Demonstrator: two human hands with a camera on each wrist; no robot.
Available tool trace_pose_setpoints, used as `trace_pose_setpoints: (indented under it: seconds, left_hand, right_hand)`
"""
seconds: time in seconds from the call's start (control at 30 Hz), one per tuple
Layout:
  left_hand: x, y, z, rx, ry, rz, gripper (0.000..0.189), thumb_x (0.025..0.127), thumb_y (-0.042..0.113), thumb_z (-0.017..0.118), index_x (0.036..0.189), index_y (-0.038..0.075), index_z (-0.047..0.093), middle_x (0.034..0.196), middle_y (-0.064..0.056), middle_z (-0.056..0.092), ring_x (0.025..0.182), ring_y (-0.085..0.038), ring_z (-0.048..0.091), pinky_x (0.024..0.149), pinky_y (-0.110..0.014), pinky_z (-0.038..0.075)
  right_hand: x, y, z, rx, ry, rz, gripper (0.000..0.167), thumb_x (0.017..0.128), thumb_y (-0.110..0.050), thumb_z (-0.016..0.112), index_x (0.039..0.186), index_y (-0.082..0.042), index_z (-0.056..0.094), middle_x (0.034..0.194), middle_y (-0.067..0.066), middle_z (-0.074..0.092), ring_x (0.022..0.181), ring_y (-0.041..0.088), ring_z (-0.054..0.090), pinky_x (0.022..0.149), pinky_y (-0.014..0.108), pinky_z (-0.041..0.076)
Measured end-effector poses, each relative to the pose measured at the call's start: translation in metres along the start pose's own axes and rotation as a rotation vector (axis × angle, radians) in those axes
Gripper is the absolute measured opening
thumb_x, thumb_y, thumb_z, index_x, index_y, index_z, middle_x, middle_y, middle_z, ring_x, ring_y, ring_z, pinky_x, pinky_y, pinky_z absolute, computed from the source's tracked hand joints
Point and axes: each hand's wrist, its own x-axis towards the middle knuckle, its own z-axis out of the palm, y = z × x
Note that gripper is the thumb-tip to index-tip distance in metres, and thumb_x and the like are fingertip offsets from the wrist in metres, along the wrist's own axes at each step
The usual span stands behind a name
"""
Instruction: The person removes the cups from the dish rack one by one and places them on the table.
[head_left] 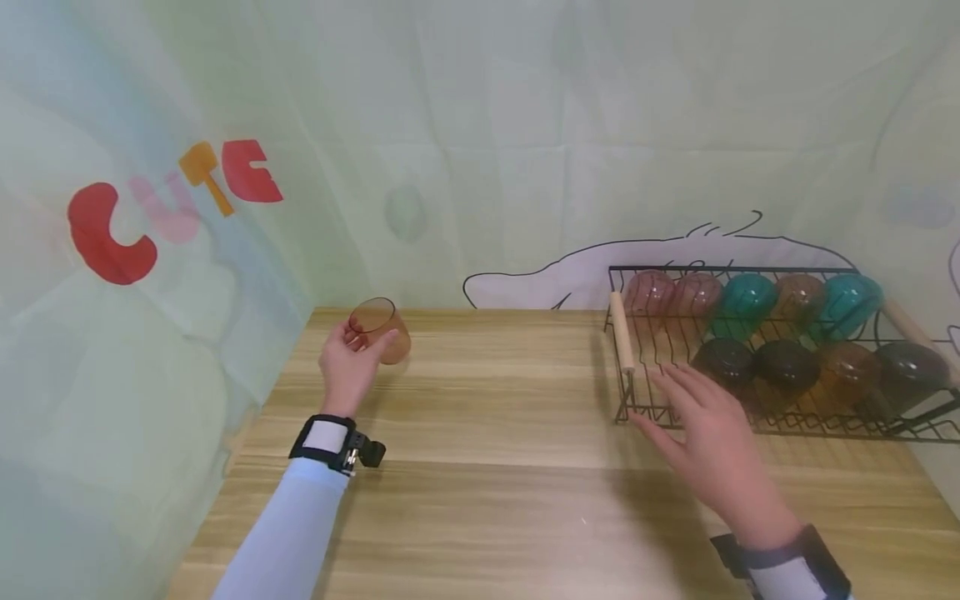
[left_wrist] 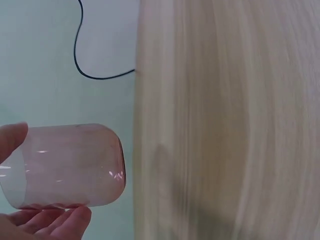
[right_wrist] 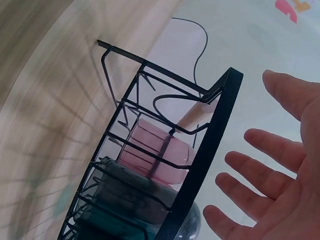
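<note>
At the table's far left, my left hand (head_left: 351, 371) grips a clear amber glass cup (head_left: 394, 340) by its sides, thumb on one side and fingers on the other. The cup's mouth faces up, tilted a little; in the left wrist view its rounded base (left_wrist: 117, 170) points toward the tabletop. My right hand (head_left: 716, 442) holds nothing, its fingers spread over the front left corner of a black wire rack (head_left: 735, 268). Upside-down glass cups fill two rows there: pink (head_left: 651, 293), teal (head_left: 748, 302) and amber behind, dark (head_left: 786, 365) and amber in front.
A wooden handle (head_left: 622, 332) spans the rack's left end. The wood-grain table (head_left: 495, 400) runs between the two hands, backed by a printed cloth (head_left: 480, 167) with coloured letters on its left part.
</note>
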Motion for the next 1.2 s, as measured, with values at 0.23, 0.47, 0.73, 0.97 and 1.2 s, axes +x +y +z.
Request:
trace_pose_setpoints:
  seconds: [0.23,0.47,0.73,0.97,1.2]
  left_hand:
    - [0.013,-0.017,-0.001,0.001,-0.006,-0.064,0.082,0.066,0.051,0.079,0.130,0.012,0.045,0.127,-0.007,0.050,0.114,-0.021,0.052,0.096,-0.036,0.046]
    - [0.023,-0.030,-0.003,0.041,0.007,-0.090,0.082,0.070,0.047,0.078,0.135,0.012,0.041,0.132,-0.010,0.049,0.117,-0.023,0.052,0.095,-0.035,0.047]
    - [0.029,-0.032,-0.002,0.024,0.013,-0.074,0.086,0.072,0.045,0.078,0.139,0.009,0.037,0.141,-0.012,0.043,0.126,-0.030,0.047,0.103,-0.042,0.042]
    - [0.034,-0.033,0.003,0.040,0.009,-0.057,0.084,0.072,0.047,0.077,0.137,0.009,0.038,0.140,-0.011,0.044,0.127,-0.029,0.046,0.103,-0.042,0.043]
    - [0.035,-0.033,0.008,0.101,-0.022,-0.051,0.097,0.072,0.050,0.075,0.146,0.012,0.024,0.148,-0.013,0.034,0.132,-0.031,0.040,0.107,-0.044,0.039]
  right_hand:
    - [-0.001,0.000,-0.003,-0.014,-0.052,0.032,0.066,0.082,-0.054,0.063,0.132,-0.012,0.053,0.140,0.015,0.048,0.129,0.038,0.041,0.103,0.061,0.031]
    - [0.000,0.001,-0.001,-0.015,-0.055,0.028,0.066,0.081,-0.053,0.065,0.132,-0.013,0.052,0.140,0.014,0.047,0.129,0.037,0.042,0.102,0.061,0.031]
    - [0.000,0.005,0.001,-0.008,-0.022,0.001,0.063,0.079,-0.046,0.070,0.130,-0.012,0.054,0.138,0.015,0.050,0.127,0.038,0.043,0.101,0.061,0.033]
    - [0.002,0.006,0.000,-0.009,-0.025,0.008,0.063,0.079,-0.045,0.070,0.130,-0.011,0.055,0.138,0.015,0.049,0.128,0.038,0.043,0.101,0.062,0.033]
    - [0.004,0.008,0.000,-0.011,-0.027,0.021,0.063,0.079,-0.044,0.071,0.130,-0.012,0.054,0.139,0.016,0.048,0.127,0.039,0.042,0.101,0.062,0.032]
